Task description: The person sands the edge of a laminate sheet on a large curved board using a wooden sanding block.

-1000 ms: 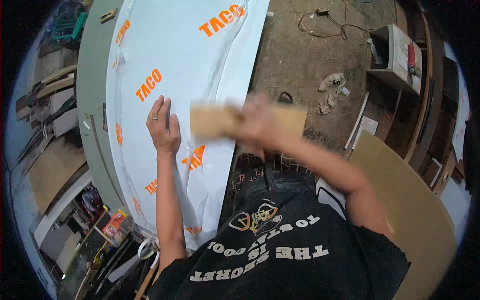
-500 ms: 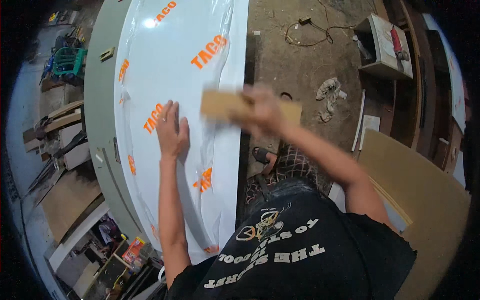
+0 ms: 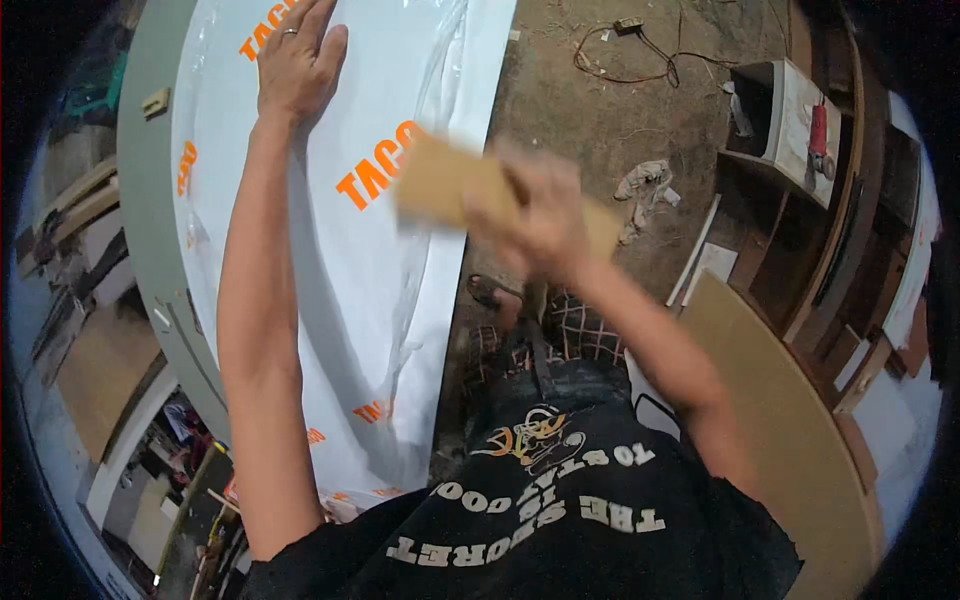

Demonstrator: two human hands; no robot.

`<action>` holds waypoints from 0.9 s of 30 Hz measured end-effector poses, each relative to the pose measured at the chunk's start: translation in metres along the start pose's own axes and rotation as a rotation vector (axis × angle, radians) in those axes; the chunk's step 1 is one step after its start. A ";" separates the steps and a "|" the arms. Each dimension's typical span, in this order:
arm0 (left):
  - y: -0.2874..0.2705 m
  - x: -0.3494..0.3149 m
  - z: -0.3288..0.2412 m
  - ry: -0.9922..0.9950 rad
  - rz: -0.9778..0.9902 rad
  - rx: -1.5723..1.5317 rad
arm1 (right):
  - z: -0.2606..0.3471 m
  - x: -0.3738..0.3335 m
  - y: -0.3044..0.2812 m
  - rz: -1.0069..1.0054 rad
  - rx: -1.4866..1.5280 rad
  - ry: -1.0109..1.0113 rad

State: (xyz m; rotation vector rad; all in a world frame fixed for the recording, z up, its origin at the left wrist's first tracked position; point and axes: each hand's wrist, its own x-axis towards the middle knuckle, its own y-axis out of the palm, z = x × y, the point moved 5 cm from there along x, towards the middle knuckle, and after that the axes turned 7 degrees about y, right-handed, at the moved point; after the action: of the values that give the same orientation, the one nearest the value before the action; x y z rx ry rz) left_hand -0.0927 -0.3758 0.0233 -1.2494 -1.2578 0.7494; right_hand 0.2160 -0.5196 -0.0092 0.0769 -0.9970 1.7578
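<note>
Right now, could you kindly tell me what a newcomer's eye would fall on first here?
Probably the long white panel with orange lettering, stretching up the picture left of centre, with the left hand laid on it near the top. Next, the tan rectangular board, motion-blurred in the right hand at the panel's right edge. At far right, a red power tool stands out on a pale box.

The single view looks from a fisheye camera on the wearer's head, facing steeply down. The dark shirt (image 3: 520, 510) fills six o'clock, close to the lens; the left grip (image 3: 297, 75) shows at eleven and the right grip (image 3: 545, 215) at one, both near. The wide field bends the counter (image 3: 160, 265) at nine and takes in floor (image 3: 600, 130) beyond, toward one.
</note>
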 end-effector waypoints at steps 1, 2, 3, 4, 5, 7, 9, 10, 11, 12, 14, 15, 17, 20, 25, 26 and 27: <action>-0.007 -0.001 -0.008 -0.071 0.038 0.029 | 0.028 -0.031 -0.016 0.137 -0.029 0.090; -0.013 0.003 -0.009 -0.105 0.064 0.008 | 0.035 -0.042 -0.020 0.170 -0.050 0.109; -0.016 0.007 -0.003 -0.115 0.063 0.023 | 0.026 -0.021 -0.011 0.171 -0.036 0.098; -0.015 0.004 -0.005 -0.117 0.052 0.011 | 0.020 0.013 -0.008 0.155 -0.097 0.030; -0.014 0.002 -0.011 -0.113 0.041 -0.019 | 0.017 0.044 -0.008 0.145 -0.172 -0.030; -0.010 0.006 -0.009 -0.104 0.029 -0.032 | -0.004 0.110 0.013 0.163 -0.203 -0.060; -0.002 -0.004 0.006 -0.155 0.012 -0.270 | -0.020 0.119 0.011 0.126 -0.180 -0.078; -0.004 -0.007 0.005 -0.162 0.016 -0.274 | -0.026 0.118 0.005 0.089 -0.164 -0.094; -0.007 -0.012 0.004 -0.163 0.015 -0.214 | -0.024 0.092 -0.009 0.097 -0.161 -0.091; -0.014 -0.012 0.005 -0.168 0.006 -0.141 | -0.019 0.050 -0.028 0.135 -0.170 -0.078; -0.014 0.004 -0.005 -0.180 0.007 -0.151 | -0.008 0.026 -0.045 0.179 -0.192 -0.057; -0.015 0.007 -0.007 -0.185 0.015 -0.157 | 0.000 0.026 -0.043 0.243 -0.178 -0.040; -0.014 0.004 -0.007 -0.148 0.013 -0.104 | 0.008 0.048 -0.025 0.275 -0.157 -0.073; -0.005 -0.009 0.011 -0.239 -0.064 -0.414 | -0.015 0.132 0.025 0.139 -0.234 -0.151; 0.006 -0.021 0.027 -0.514 -0.262 -0.965 | -0.051 0.105 -0.036 0.202 -0.221 -0.080; -0.001 -0.011 0.015 -0.458 -0.286 -0.995 | -0.038 0.070 -0.052 0.190 -0.226 -0.137; 0.010 -0.006 0.008 -0.462 -0.290 -0.995 | -0.027 0.041 -0.051 0.357 -0.134 -0.069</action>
State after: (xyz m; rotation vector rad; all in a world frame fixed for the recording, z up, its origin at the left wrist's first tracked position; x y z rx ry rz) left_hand -0.0997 -0.3765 0.0106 -1.6452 -2.2916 0.1568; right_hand 0.2501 -0.4663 0.0227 -0.1344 -1.2335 2.0143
